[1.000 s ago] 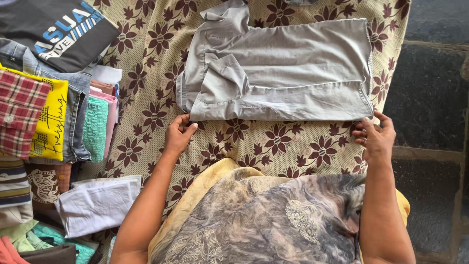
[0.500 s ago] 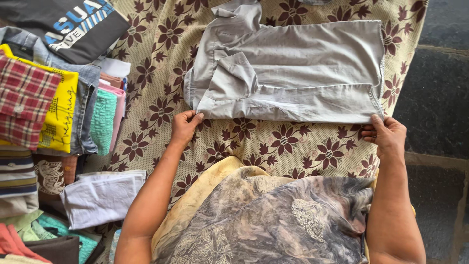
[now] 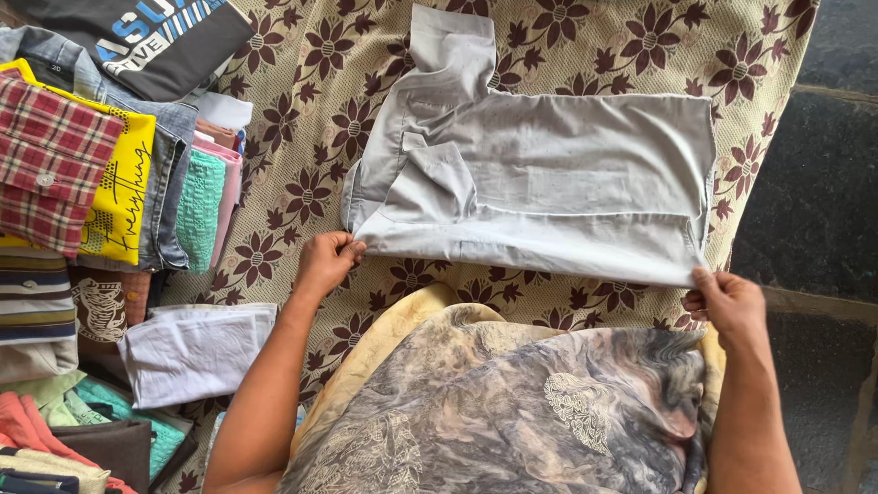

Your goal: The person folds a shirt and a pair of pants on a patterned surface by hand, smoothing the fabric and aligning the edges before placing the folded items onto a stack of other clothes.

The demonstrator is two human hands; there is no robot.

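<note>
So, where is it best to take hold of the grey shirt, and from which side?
Probably at the two near corners of the grey shirt, from the person's side. Its long folded edge lies closest and straight, and both ends are free on the flowered cloth. The left hand and right hand already pinch there.

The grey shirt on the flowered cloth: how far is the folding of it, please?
Partly done. The grey cotton shirt lies on the cream flowered cloth with sleeve and sides already folded in to a long rectangle. In hand: the left hand and right hand each pinch a near corner of it. Probably left: folding its length over. Folded clothes are stacked at the left.
</note>
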